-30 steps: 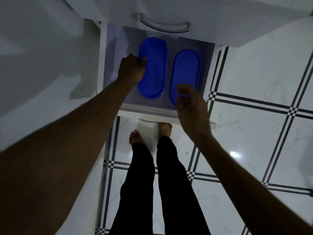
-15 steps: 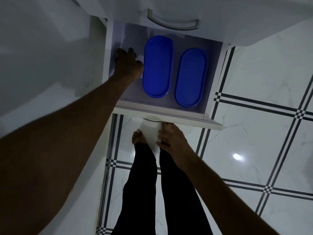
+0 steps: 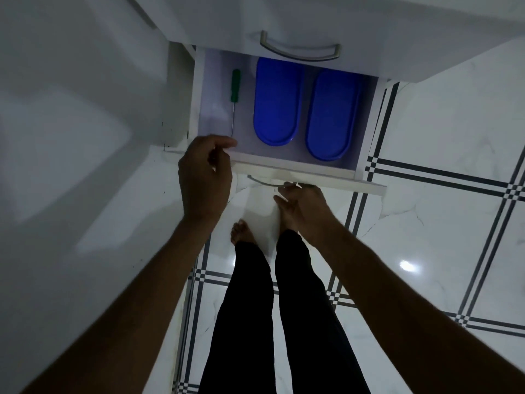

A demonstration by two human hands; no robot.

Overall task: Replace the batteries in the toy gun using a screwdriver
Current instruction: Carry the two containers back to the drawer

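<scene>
Where the open drawer (image 3: pixel 295 166) juts from the white cabinet, a green-handled screwdriver (image 3: pixel 234 98) lies along its left wall, tip toward the front edge, beside two blue oval lids (image 3: pixel 277 103). Left hand (image 3: pixel 204 177): hovering at the front-left corner, fingers loosely curled, holding nothing. Right hand (image 3: pixel 301 206): below the front edge, fingers curled around the drawer handle (image 3: pixel 264 182).

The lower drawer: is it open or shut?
Open. The drawer is pulled out; the green screwdriver and two blue lids lie exposed inside.
</scene>
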